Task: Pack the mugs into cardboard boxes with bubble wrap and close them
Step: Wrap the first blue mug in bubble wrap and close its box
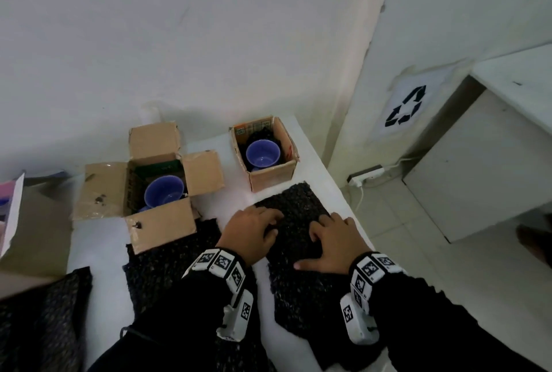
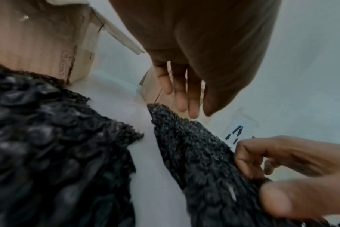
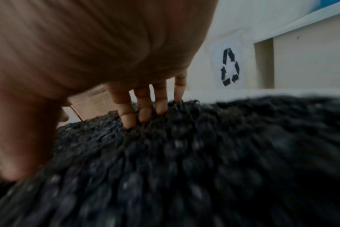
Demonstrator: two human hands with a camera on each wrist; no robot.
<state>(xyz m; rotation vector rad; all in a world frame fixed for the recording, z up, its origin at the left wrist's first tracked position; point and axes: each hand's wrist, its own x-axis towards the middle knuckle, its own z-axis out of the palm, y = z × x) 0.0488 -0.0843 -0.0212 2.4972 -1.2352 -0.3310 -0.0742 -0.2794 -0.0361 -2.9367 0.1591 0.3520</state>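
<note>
A black bubble wrap sheet (image 1: 298, 210) lies on the white table (image 1: 98, 255) in front of the right cardboard box (image 1: 273, 176), which holds a purple mug (image 1: 263, 153). My left hand (image 1: 268, 225) rests at the sheet's left edge; in the left wrist view its fingers (image 2: 181, 98) hang straight over the bubble wrap sheet (image 2: 186, 142). My right hand (image 1: 319, 237) presses its fingertips (image 3: 129, 121) into the bubble wrap sheet (image 3: 204, 153), thumb spread out. The left cardboard box (image 1: 161, 225), flaps open, holds another purple mug (image 1: 163, 191).
A second black wrap sheet (image 1: 167, 261) lies under the left box's front, a third (image 1: 44, 321) at the lower left. A larger carton (image 1: 35, 240) stands at the left edge. The table ends just right of my right hand; a power strip (image 1: 366, 176) lies on the floor.
</note>
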